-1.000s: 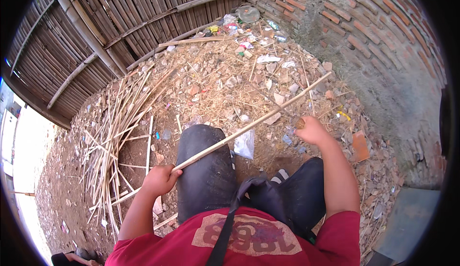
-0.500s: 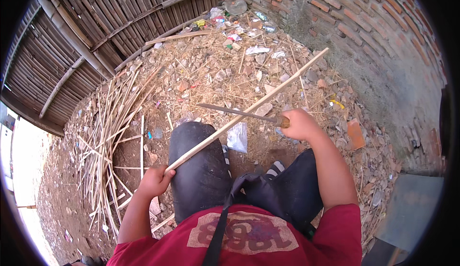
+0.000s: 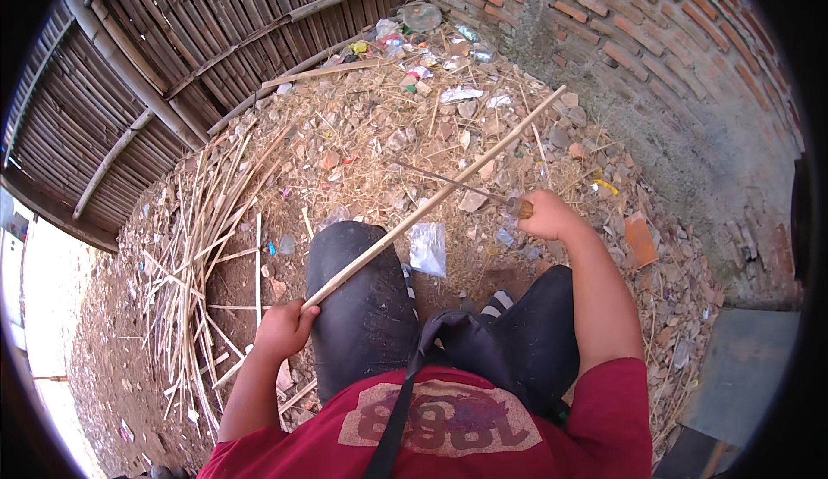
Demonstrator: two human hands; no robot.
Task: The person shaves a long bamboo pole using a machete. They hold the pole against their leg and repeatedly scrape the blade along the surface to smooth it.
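Head view: the left hand (image 3: 285,331) grasps a pale strip (image 3: 423,209) that slants toward the far right over the left knee (image 3: 339,244); the right hand (image 3: 550,216), clenched, grips a slim-bladed knife (image 3: 483,192) crossing the strip.

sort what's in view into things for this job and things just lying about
Job:
long pale strip, in the left hand
wood-handled blade, in the right hand
pile of similar strips, probably

Lying about:
clear plastic bag
yellow scrap
orange slab

The head view looks steeply down; close above the knees (image 3: 347,259).
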